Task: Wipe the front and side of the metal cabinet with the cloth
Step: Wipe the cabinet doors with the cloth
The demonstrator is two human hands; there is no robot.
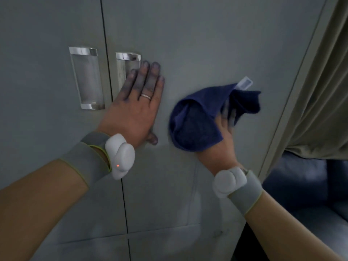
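While the grey metal cabinet fills nearly the whole view, its two doors meet at a dark vertical seam left of centre, and its right edge runs slanting down beside a beige curtain. Below the curtain, at the lower right corner, lies something dark blue and padded; what it is I cannot tell. The left hand lies flat on the right door just beside the seam, fingers straight and together, grasping nothing, its fingertips stained dark and overlapping the right handle. The right hand presses a dark blue cloth against the right door, between the left hand and the cabinet's right edge; the cloth drapes over part of the hand, the fingers are blurred, and how they grip I cannot tell. The left handle sits on the left door, close to the seam. Both wrists carry a grey band with a white device. A ring shows on the left hand.
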